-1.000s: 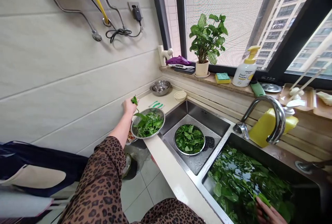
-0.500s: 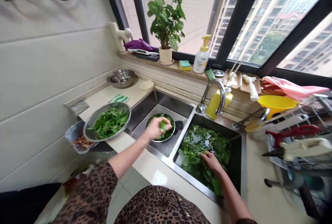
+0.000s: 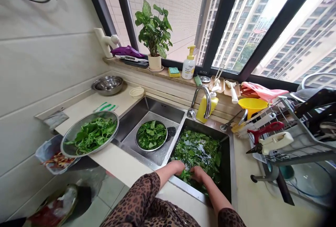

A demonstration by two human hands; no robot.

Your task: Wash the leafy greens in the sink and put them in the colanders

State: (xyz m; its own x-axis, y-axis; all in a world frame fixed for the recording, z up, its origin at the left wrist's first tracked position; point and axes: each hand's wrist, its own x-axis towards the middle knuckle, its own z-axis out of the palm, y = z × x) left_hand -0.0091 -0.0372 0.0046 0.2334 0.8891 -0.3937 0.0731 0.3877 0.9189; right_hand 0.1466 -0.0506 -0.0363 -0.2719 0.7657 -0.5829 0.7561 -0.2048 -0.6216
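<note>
Leafy greens (image 3: 196, 150) float in water in the right basin (image 3: 226, 185). My left hand (image 3: 178, 167) dips into them near the basin's left front edge, its fingers hidden by leaves and water. Just to its right, my right hand (image 3: 198, 173) is also in the greens, fingertips under the leaves. What either hand grips cannot be made out. A round metal bowl (image 3: 138, 145) in the left basin (image 3: 128, 129) holds more wet greens. On the counter to the left, a large strainer (image 3: 68, 139) carries another heap of leaves.
The tap (image 3: 208, 104) arches over the right basin, with a yellow bottle (image 3: 202, 109) behind it. A dish rack (image 3: 309, 150) crowds the right side. Steel bowls (image 3: 107, 85) stand at the back left; a scrap bag (image 3: 52, 157) hangs below the strainer.
My left hand has gone from above the metal bowl, where it held a few leaves, into the right basin. My right hand has shifted toward the front edge. The view has turned slightly.
</note>
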